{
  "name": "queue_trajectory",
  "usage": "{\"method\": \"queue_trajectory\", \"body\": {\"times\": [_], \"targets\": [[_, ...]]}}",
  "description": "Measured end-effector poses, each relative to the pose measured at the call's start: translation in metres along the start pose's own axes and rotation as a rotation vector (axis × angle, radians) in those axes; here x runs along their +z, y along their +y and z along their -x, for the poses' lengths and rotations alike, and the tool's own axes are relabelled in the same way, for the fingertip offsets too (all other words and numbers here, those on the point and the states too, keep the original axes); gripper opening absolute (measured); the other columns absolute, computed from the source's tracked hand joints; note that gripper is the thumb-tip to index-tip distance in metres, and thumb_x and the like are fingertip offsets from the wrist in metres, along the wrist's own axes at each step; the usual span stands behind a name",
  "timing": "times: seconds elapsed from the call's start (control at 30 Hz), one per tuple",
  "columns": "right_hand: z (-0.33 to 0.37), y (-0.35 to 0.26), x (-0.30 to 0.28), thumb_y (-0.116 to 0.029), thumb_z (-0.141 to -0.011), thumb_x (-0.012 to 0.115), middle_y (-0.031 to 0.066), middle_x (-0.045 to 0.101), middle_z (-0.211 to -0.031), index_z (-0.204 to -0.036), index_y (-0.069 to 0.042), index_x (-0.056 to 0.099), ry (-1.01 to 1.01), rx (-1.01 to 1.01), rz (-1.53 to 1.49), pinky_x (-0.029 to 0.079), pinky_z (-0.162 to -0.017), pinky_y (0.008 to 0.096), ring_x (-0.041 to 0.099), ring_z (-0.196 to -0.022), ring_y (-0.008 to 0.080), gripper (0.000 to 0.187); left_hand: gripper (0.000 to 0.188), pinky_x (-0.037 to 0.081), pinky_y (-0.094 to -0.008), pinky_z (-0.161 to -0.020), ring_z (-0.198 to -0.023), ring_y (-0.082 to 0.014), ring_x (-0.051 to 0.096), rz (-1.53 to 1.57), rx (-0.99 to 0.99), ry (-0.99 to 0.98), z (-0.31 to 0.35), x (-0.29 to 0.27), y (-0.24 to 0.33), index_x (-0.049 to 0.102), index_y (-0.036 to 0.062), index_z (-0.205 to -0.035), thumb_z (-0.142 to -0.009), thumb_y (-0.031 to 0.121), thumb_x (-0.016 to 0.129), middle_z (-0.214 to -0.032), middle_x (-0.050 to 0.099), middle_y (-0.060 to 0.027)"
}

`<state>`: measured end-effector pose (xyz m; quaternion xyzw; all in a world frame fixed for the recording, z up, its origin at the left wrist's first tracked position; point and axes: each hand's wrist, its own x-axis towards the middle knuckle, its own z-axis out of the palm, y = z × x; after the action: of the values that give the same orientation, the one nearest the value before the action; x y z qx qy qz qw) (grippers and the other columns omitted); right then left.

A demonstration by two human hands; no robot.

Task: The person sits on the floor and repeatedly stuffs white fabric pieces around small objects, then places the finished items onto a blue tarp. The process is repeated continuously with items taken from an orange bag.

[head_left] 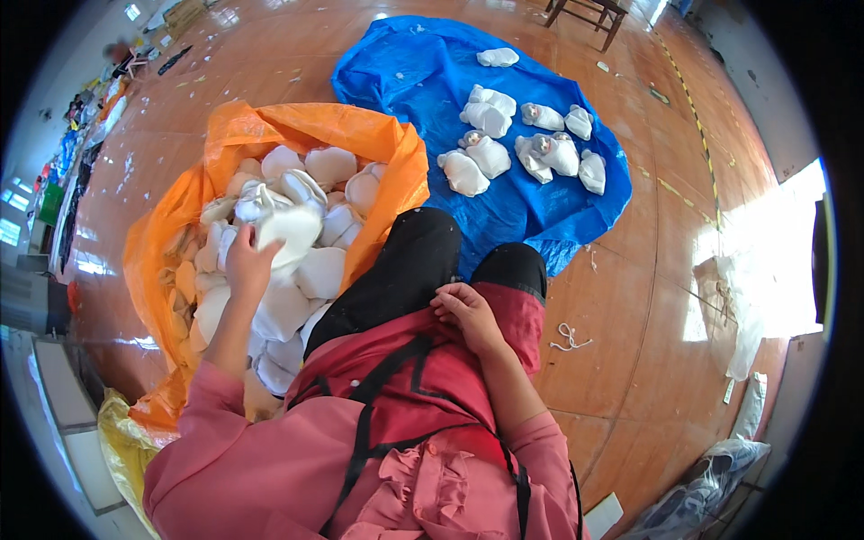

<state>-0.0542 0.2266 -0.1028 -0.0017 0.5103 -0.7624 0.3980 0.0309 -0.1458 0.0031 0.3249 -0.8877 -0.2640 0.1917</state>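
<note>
My left hand (250,261) is over the orange woven sack, its thumb and fingers closed on the edge of a white rounded fabric pad (292,238). Motion smears that pad a little. Under and around it lie many similar soft pads (328,166), white and cream, heaped inside the sack (243,121). On my lap, at the red apron (450,396), rests my right hand (463,310). Its fingers are loosely curled, and nothing shows in them.
Beyond my knees a blue sheet (405,72) is spread on the tiled floor, with several white bundles (486,112) on it. A wooden chair (589,18) stands at the far edge. White string (569,338) lies right of my knee. Clear plastic (711,486) sits lower right.
</note>
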Motion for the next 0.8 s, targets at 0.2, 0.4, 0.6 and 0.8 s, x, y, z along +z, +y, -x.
{"method": "queue_trajectory", "body": {"times": [0.2, 0.4, 0.6, 0.8], "targets": [[0.003, 0.004, -0.007, -0.023, -0.096, 0.067, 0.0080, 0.066, -0.114, -0.125, -0.006, 0.057, -0.074, -0.306, -0.065, 0.051, -0.084, 0.0276, 0.062, -0.098, 0.0143, 0.036, 0.058, 0.052, -0.0356, -0.088, -0.103, -0.0203, 0.063, 1.123, -0.431, -0.260, 0.018, 0.040, 0.091, 0.055, 0.0053, -0.128, -0.079, 0.016, 0.084, -0.116, 0.064, -0.0055], [0.013, -0.010, 0.000, -0.040, -0.089, 0.073, 0.0097, 0.046, -0.147, -0.150, -0.006, 0.034, -0.169, -0.478, -0.270, 0.044, -0.106, 0.0393, 0.048, -0.133, 0.0250, 0.080, 0.056, 0.052, -0.0436, -0.093, -0.115, -0.0227, 0.058, 1.411, -0.611, -0.678, 0.061, 0.090, 0.134, 0.051, 0.0110, -0.134, -0.086, 0.020, 0.078, -0.124, 0.061, -0.0057], [0.010, -0.008, -0.011, -0.043, -0.101, 0.051, 0.0105, 0.038, -0.154, -0.153, -0.005, 0.027, -0.042, -0.401, -0.381, 0.033, -0.115, 0.0427, 0.038, -0.141, 0.0260, 0.069, 0.059, 0.049, -0.0449, -0.099, -0.121, -0.0241, 0.056, 1.388, -0.867, -0.846, 0.075, 0.103, 0.146, 0.046, 0.0128, -0.141, -0.090, 0.026, 0.073, -0.132, 0.057, -0.0061], [0.007, -0.008, -0.018, -0.038, -0.105, 0.043, 0.0119, 0.045, -0.149, -0.150, -0.004, 0.033, -0.044, -0.264, -0.502, 0.039, -0.111, 0.0441, 0.047, -0.135, 0.0276, 0.057, 0.063, 0.051, -0.0415, -0.093, -0.117, -0.0231, 0.055, 1.184, -0.660, -0.768, 0.084, 0.109, 0.143, 0.045, 0.0136, -0.140, -0.086, 0.025, 0.077, -0.132, 0.054, -0.0050]]}}
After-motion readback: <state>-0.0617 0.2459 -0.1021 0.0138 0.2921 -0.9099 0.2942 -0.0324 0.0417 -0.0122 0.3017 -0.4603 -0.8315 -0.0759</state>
